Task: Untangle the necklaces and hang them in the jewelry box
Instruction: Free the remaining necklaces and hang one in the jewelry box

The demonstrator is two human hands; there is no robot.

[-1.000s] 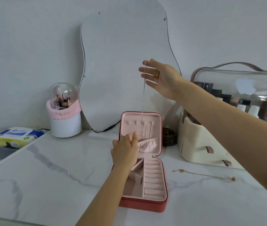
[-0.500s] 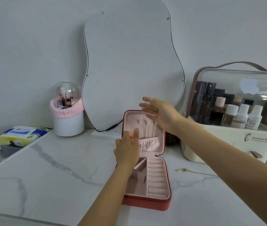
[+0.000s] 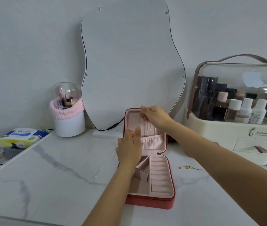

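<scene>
Head view, right hand (image 3: 155,117) pinching a thin necklace (image 3: 147,129) at the jewelry box (image 3: 150,201) lid's top, left hand (image 3: 129,147) loosely open against the lid, gold chain (image 3: 189,168) on the counter (image 3: 56,176).

- white marble-look tabletop (image 3: 51,176), grey veining
- red jewelry box (image 3: 149,202) open at centre, lid upright
- gold chain (image 3: 189,168) just right of box
- wavy mirror (image 3: 129,62) on its base at back
- brush holder (image 3: 69,121) back left
- cream cosmetics organizer (image 3: 230,144) back right
</scene>
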